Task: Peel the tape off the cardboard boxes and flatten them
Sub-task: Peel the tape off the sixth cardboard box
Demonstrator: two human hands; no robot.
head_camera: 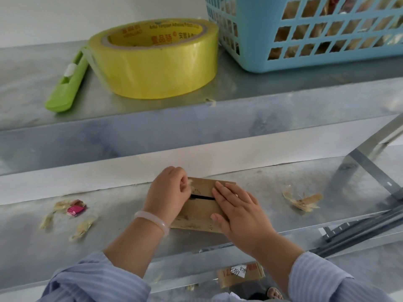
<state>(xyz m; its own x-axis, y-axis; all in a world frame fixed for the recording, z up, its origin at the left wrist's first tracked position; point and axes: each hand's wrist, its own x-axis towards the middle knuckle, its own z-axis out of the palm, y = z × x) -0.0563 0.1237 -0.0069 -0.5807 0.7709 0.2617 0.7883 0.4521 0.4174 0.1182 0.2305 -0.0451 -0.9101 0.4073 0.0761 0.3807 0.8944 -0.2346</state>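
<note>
Small brown cardboard box [199,211] is lying flat-side-up on the lower grey metal shelf [109,236], near its back edge, with a dark slot showing where the top flaps are meeting. Left hand [169,190] is sitting at the box's far-left corner, fingers [181,182] curled together and apparently pinching a pale frayed end of clear tape [192,184]; the grip itself is partly hidden. Right hand [237,212] is pressing down on the right half of the box, fingers [224,190] straight and slightly apart, holding nothing. Risks, as judged: the tape end is looking ragged, so a sharp pull is likely to snap it short or strip the paper face off the cardboard. If the right palm is easing off, the light box is likely to slide toward the pulling hand. Surroundings: crumpled tape scraps [65,216] and a pink wrapper [76,210] are lying to the left, more scraps [303,200] to the right, all apart from the box. A slanted metal bracket [366,168] is standing well to the right. The upper metal shelf [218,118] is overhanging the work and limiting upward pull; it is carrying a yellow tape roll [157,62], a green utility knife [67,83] and a blue plastic basket [257,51]. A labelled cardboard box [239,274] is waiting below.
</note>
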